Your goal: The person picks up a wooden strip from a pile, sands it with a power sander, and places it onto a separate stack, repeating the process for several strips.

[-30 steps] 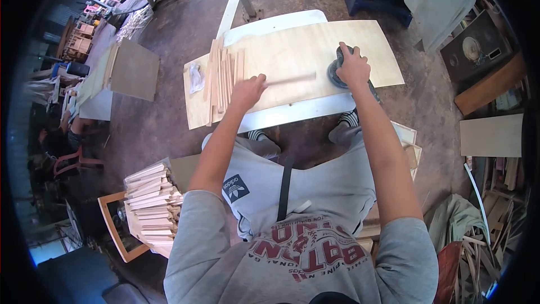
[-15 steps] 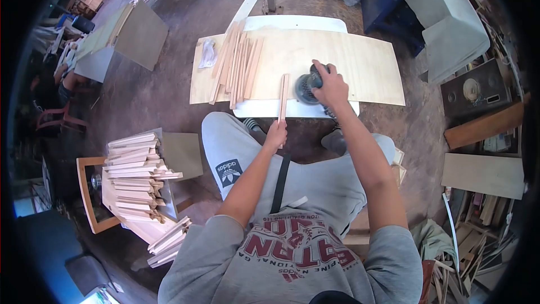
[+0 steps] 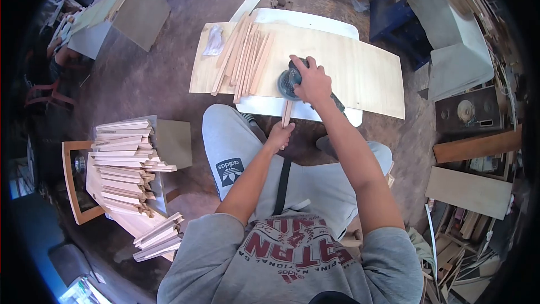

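My left hand (image 3: 279, 135) is closed round the near end of a narrow wooden strip (image 3: 287, 114), which points away from me over the table's front edge. My right hand (image 3: 313, 83) grips a round dark power sander (image 3: 288, 85) from above. The sander sits over the far part of that strip and hides it. Under both lies a pale plywood board (image 3: 360, 76) on a white table (image 3: 259, 107). Several loose strips (image 3: 247, 59) lie on the board to the left, beside a crumpled clear plastic bag (image 3: 214, 41).
A stack of wooden strips (image 3: 126, 166) rests on a stand at the lower left, near a wooden frame (image 3: 70, 183). Speaker-like box (image 3: 466, 112), planks (image 3: 478, 145) and scrap wood line the right side. A blue metal piece (image 3: 388, 22) stands behind. Part of a person shows at far left.
My right hand has moved the sander left, from the bare board onto the strip. My left hand still holds the strip. The whole view has tilted slightly.
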Demonstrator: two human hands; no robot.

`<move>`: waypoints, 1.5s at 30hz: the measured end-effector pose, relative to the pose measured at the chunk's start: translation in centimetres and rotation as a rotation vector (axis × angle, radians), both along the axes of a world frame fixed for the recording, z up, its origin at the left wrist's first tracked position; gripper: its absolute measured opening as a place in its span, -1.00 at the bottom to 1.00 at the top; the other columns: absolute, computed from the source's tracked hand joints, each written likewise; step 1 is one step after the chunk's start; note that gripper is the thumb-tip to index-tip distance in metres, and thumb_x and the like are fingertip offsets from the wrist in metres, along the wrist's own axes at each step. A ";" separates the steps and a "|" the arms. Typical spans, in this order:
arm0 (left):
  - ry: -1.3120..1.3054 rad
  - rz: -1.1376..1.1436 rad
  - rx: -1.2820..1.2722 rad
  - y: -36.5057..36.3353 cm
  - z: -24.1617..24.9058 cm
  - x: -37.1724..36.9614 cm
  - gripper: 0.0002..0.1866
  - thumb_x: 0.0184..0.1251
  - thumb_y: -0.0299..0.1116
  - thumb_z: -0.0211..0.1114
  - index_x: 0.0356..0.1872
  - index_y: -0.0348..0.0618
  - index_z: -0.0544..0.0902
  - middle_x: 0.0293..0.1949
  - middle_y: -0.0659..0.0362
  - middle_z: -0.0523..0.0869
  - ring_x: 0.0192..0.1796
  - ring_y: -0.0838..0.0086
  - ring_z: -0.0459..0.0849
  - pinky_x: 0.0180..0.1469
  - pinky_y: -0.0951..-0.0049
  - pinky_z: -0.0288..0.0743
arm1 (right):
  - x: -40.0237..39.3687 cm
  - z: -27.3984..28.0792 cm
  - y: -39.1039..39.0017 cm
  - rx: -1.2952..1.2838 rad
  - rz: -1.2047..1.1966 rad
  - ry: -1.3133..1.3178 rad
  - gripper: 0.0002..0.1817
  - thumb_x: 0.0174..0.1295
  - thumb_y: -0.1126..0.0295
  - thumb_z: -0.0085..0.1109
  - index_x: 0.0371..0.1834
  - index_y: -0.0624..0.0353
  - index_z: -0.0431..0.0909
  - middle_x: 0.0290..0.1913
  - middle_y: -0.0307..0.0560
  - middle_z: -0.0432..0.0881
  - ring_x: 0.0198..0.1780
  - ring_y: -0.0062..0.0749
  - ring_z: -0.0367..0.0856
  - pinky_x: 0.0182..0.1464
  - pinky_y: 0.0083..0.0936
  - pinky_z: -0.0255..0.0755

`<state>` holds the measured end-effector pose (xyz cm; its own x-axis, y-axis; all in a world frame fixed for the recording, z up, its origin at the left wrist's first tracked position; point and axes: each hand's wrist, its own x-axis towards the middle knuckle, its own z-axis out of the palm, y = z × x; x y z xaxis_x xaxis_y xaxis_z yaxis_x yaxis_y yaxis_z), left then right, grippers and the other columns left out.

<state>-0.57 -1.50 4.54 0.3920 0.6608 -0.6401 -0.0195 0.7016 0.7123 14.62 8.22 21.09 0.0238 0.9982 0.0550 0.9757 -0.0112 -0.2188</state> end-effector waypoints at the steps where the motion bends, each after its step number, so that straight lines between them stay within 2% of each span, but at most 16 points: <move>1: -0.017 -0.002 -0.001 -0.1 -0.1 -0.1 -0.70 0.60 -0.12 0.33 -0.20 -0.02 0.42 -0.47 0.33 0.43 -0.58 0.65 0.36 -0.60 0.54 0.29 | 0.1 0.0 0.9 -0.014 -0.010 -0.020 0.00 -0.06 0.32 0.55 0.55 -0.56 0.34 0.37 0.01 0.51 0.07 0.11 0.72 -0.08 -0.06 0.74; 7: -0.009 0.034 0.005 -0.1 -0.3 0.3 -0.74 0.59 -0.17 0.33 -0.20 -0.03 0.46 -0.51 0.35 0.42 -0.62 0.67 0.35 -0.64 0.54 0.24 | 0.6 0.5 3.2 -0.062 -0.044 -0.071 0.00 -0.02 0.30 0.55 0.57 -0.56 0.32 0.40 -0.01 0.50 0.10 0.13 0.72 -0.04 -0.04 0.73; 16: -0.053 0.069 -0.003 -0.2 -1.5 0.5 -0.77 0.59 -0.20 0.34 -0.20 -0.04 0.48 -0.51 0.36 0.43 -0.63 0.66 0.35 -0.64 0.54 0.26 | -2.2 1.5 -4.3 -0.087 0.153 -0.043 0.03 -0.05 0.34 0.59 0.57 -0.56 0.33 0.39 -0.01 0.49 0.08 0.06 0.69 -0.10 -0.07 0.74; 22: -0.005 0.032 -0.010 0.0 -0.6 0.3 -0.77 0.59 -0.20 0.32 -0.20 -0.05 0.48 -0.49 0.35 0.45 -0.60 0.66 0.38 -0.63 0.53 0.28 | -0.6 0.3 1.1 -0.030 0.079 -0.054 -0.01 -0.03 0.32 0.56 0.55 -0.56 0.34 0.38 -0.03 0.51 0.10 0.10 0.71 -0.09 -0.06 0.74; 25: -0.014 -0.010 -0.013 0.1 -0.3 0.0 -0.76 0.59 -0.19 0.34 -0.19 0.01 0.44 -0.47 0.36 0.43 -0.58 0.68 0.34 -0.60 0.56 0.29 | 0.8 0.7 4.3 -0.021 0.024 -0.071 -0.04 -0.01 0.35 0.51 0.54 -0.53 0.35 0.33 -0.02 0.53 0.10 0.14 0.72 -0.07 -0.07 0.75; 28: -0.044 -0.012 -0.002 0.1 -0.2 0.1 -0.76 0.59 -0.21 0.33 -0.20 0.02 0.44 -0.47 0.36 0.43 -0.57 0.68 0.35 -0.59 0.56 0.30 | 0.9 0.7 4.4 -0.042 0.040 -0.081 -0.05 -0.01 0.34 0.52 0.54 -0.53 0.36 0.34 -0.02 0.52 0.10 0.13 0.71 -0.08 -0.07 0.75; 31: -0.041 0.007 -0.041 0.2 -0.7 0.3 -0.77 0.60 -0.22 0.32 -0.21 0.01 0.44 -0.47 0.36 0.43 -0.56 0.67 0.37 -0.59 0.55 0.31 | -0.3 0.5 0.7 -0.033 0.114 -0.071 -0.04 0.01 0.29 0.56 0.55 -0.57 0.34 0.39 -0.03 0.51 0.10 0.07 0.71 -0.06 -0.05 0.73; 34: -0.061 0.039 -0.029 0.1 -1.3 0.3 -0.79 0.58 -0.24 0.33 -0.18 -0.05 0.48 -0.48 0.34 0.46 -0.58 0.66 0.40 -0.61 0.54 0.32 | -1.5 1.1 -3.9 -0.065 0.144 -0.003 0.00 -0.04 0.33 0.59 0.54 -0.57 0.35 0.38 -0.05 0.50 0.09 0.03 0.70 -0.13 -0.09 0.73; 37: -0.053 0.048 -0.023 -0.2 -1.1 0.4 -0.79 0.58 -0.25 0.33 -0.17 -0.05 0.47 -0.48 0.34 0.46 -0.58 0.65 0.40 -0.61 0.53 0.32 | -1.7 1.0 -4.9 -0.045 0.158 0.016 0.02 -0.08 0.35 0.61 0.53 -0.57 0.36 0.36 -0.05 0.51 0.07 0.03 0.71 -0.16 -0.10 0.73; 40: 0.000 -0.009 0.023 -0.1 -1.1 0.3 -0.81 0.58 -0.26 0.32 -0.15 -0.05 0.47 -0.49 0.33 0.46 -0.59 0.64 0.39 -0.61 0.52 0.32 | -0.8 0.4 -1.8 -0.003 0.121 -0.002 0.01 -0.08 0.34 0.60 0.52 -0.57 0.37 0.36 -0.06 0.51 0.04 0.02 0.71 -0.17 -0.10 0.73; 45: -0.017 -0.026 0.036 0.0 0.4 -0.3 -0.77 0.57 -0.24 0.34 -0.16 -0.05 0.44 -0.46 0.32 0.45 -0.59 0.64 0.38 -0.58 0.51 0.34 | 0.9 -0.8 5.8 -0.007 0.003 -0.057 -0.02 -0.04 0.30 0.55 0.54 -0.57 0.34 0.36 -0.05 0.50 0.08 0.09 0.71 -0.08 -0.06 0.73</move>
